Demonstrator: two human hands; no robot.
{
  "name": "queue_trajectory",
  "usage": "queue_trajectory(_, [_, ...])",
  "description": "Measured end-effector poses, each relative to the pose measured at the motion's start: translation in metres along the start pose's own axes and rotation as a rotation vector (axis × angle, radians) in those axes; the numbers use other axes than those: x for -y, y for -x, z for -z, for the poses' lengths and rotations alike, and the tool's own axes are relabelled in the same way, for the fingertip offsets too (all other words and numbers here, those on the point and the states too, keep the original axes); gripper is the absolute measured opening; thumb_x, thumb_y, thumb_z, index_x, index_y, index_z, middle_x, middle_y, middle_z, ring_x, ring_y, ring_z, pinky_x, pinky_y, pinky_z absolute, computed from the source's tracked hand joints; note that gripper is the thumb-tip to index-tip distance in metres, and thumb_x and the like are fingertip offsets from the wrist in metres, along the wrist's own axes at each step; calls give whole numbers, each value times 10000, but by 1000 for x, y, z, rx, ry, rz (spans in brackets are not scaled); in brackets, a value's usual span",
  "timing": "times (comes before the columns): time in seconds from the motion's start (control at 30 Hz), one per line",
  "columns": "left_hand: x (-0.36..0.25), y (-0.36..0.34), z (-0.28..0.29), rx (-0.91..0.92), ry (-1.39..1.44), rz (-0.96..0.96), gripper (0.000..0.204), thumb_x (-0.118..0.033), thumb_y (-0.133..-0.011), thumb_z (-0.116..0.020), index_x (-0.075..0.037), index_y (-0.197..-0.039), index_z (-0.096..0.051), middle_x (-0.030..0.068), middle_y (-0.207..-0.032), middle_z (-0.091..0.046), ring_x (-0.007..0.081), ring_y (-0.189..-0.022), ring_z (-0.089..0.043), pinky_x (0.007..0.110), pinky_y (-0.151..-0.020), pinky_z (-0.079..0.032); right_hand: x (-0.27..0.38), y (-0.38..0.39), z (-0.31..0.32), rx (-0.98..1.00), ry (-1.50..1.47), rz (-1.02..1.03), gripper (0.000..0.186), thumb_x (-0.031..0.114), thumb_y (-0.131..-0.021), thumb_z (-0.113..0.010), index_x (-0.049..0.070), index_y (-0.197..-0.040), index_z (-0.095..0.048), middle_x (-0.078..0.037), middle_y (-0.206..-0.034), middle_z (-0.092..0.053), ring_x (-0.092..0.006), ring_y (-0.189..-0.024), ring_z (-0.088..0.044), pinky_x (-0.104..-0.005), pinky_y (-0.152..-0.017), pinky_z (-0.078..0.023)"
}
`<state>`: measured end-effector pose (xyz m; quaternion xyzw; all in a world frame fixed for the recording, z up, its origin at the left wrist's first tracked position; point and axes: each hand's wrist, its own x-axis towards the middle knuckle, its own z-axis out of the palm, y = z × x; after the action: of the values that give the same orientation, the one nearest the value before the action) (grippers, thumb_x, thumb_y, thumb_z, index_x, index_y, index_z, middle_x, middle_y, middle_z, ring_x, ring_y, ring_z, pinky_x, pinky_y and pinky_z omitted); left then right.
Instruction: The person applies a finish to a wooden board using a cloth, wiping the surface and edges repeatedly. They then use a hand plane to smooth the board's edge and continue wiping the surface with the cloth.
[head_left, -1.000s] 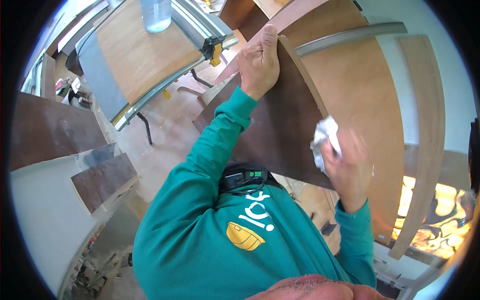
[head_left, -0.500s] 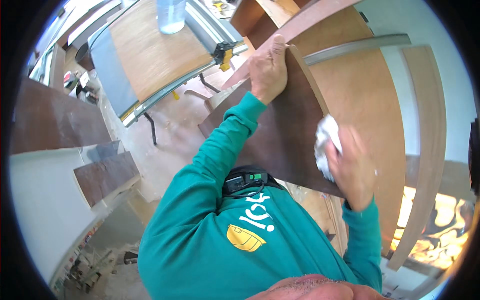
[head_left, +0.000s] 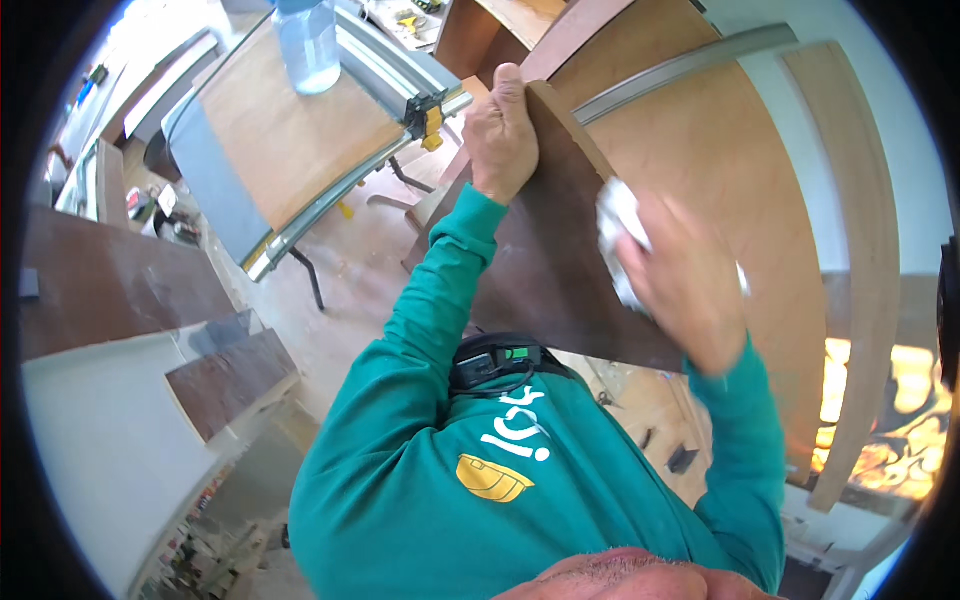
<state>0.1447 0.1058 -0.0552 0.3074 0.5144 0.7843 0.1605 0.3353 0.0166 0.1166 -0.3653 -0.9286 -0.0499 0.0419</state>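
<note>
A dark brown panel [head_left: 545,255] slants in front of the person's torso, its broad face turned toward the body and its pale, narrow edge [head_left: 578,135] facing up and to the right. The left hand [head_left: 502,138] is at the panel's upper corner, thumb raised alongside the start of that edge; its other fingers are largely out of sight, so whether they pinch the panel or merely press against it cannot be told. The right hand [head_left: 690,275], blurred, pinches a crumpled white wad [head_left: 618,215], cloth or paper, between thumb and fingers. The governing relation is that of wad to edge: the visible edge runs obliquely from beside the left hand down and to the right, and the wad overlaps its lower visible end, apparently in contact. The right hand is therefore the nearer to this lower stretch, with the panel immediately to the left of its fingers, while the left hand lies up along the same line, well apart from the wad. Beyond the right hand stands a large orange-brown board [head_left: 725,190], crossed near its top by a grey strip [head_left: 690,70]. At upper left, a tabletop [head_left: 215,170] bears a plywood sheet [head_left: 300,140], a clear bottle [head_left: 312,60] and, at its near right corner, a black-and-yellow clamp [head_left: 425,115].
</note>
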Motion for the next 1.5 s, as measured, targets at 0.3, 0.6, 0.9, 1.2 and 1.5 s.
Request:
queue_trajectory(0.3, [-16, 6, -5, 8, 159, 53, 714, -564, -1146, -429, 5, -920, -797, 130, -654, -660, 180, -645, -603, 389, -639, -501, 16, 8, -8, -167, -26, -62, 253, 97, -865, -785, 45, -1053, -625, -132, -935, -616, -346, -876, -648, -465, -767, -535])
queue_trajectory(0.6, [-6, 6, -3, 33, 129, 23, 740, -568, -1144, -435, 31, -827, -733, 74, -575, -510, 148, -598, -460, 400, -572, -426, 10, 11, 2, -78, 14, -9, 222, 117, -867, -770, 36, -993, -605, -143, -938, -608, -353, -895, -647, -465, -788, -542])
queue_trajectory(0.9, [-13, 3, -1, 26, 131, 60, 703, -547, -1150, -438, 10, -934, -809, 90, -679, -692, 142, -660, -618, 373, -651, -519, 15, -73, -20, -147, -42, 90, 215, 159, -905, -739, 21, -1020, -622, -175, -992, -660, -388, -922, -683, -494, -791, -562])
queue_trajectory(1.2, [-3, 6, -6, 22, 134, 2, 711, -585, -1143, -400, -23, -1014, -815, 172, -700, -682, 278, -677, -684, 423, -691, -529, 4, -89, -22, -215, -85, 207, 180, 117, -908, -740, 28, -999, -612, -192, -952, -663, -429, -899, -672, -525, -759, -543])
queue_trajectory(1.5, [-7, 10, 4, 33, 28, -22, 691, -497, -1169, -330, -38, -1013, -823, 217, -818, -731, 394, -841, -728, 438, -789, -535, -1, -46, -14, -131, -173, 30, 178, 154, -959, -720, 6, -1000, -629, -218, -946, -684, -452, -869, -678, -537, -736, -532])
